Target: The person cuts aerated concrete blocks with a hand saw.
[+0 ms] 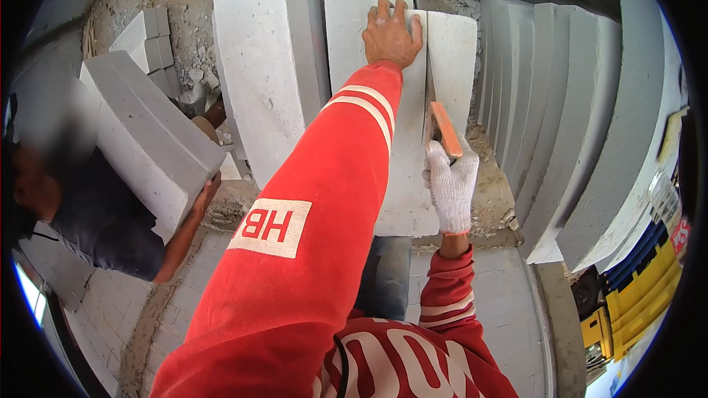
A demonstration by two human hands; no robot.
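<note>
My bare left hand lies with spread fingers on top of a pale concrete block, near its right edge. In a white knit glove, my right hand is wrapped round the orange handle of a saw-like tool. Its thin dark blade runs upward along the narrow line between this block and a narrower pale piece on the right. How deep the blade sits is hidden. My gloved fingers are partly hidden by the handle.
Another large block stands on the left. Further left, a co-worker holds a pale block. Curved blocks stand in a row on the right. Rubble lies behind, and a yellow object is at far right.
</note>
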